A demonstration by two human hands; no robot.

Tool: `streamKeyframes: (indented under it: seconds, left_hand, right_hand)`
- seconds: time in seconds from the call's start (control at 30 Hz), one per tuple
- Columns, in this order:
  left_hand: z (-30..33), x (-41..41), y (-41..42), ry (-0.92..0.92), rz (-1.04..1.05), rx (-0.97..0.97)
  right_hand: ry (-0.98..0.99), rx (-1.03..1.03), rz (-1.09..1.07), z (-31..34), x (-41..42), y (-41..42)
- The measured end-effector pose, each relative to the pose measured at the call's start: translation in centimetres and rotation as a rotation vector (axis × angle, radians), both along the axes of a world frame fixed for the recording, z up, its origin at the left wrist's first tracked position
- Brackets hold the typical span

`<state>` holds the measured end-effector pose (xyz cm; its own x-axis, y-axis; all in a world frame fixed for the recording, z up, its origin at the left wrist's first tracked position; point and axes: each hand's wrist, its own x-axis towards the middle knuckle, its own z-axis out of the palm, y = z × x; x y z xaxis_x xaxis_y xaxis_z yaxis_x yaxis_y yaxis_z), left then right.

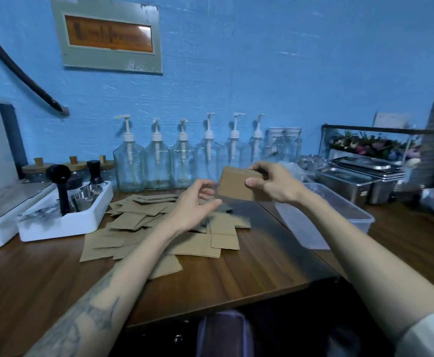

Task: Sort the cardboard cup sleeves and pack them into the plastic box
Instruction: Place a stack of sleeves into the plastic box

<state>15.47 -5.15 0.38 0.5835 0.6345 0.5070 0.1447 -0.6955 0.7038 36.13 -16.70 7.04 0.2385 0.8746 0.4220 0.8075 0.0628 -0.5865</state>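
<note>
- Right hand [270, 182] pinches a flattened stack [236, 185] of sleeves, held upright, long axis 9-to-3, above the table [236, 274].
- Left hand [196, 204] open, fingers relaxed, at the stack's 8 o'clock.
- Loose sleeves [159, 228] lie flat at its 7 o'clock.
- Box [339, 215] at its 4 o'clock.

Cup sleeves [159, 222]: brown cardboard, matt, with a corrugated edge visible on the stack [239, 185] held in the right hand [272, 182]. Tabletop [236, 274]: dark wood grain, smooth, low sheen. Plastic box [339, 215]: translucent, frosted plastic. Pump bottles [156, 163]: clear glossy glass with white plastic pumps. Pans [352, 181]: brushed metal, reflective. Organiser tray [56, 225]: white plastic, smooth. Wall [262, 73]: blue paint, rough and streaked.
</note>
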Motion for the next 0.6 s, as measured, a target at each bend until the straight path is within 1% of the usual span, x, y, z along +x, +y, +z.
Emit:
streamKeyframes:
  seconds: [0.17,0.37,0.5,0.6]
  left_hand:
    - [0.4,6.3,-2.7,0.041,-0.102,-0.016]
    - [-0.2,12.2,-5.6,0.034,-0.092,0.018]
    - [-0.7,14.7,-6.8,0.149,-0.205,0.134]
    - [-0.8,15.4,-6.9,0.223,-0.2,0.175]
  right_hand:
    - [0.001,0.018,-0.117,0.9,4.8,-4.8]
    - [-0.003,0.036,-0.233,0.7,9.5,-8.8]
    - [-0.009,0.024,-0.282,0.1,11.6,-9.9]
    - [-0.017,0.006,-0.289,-0.5,12.1,-9.8]
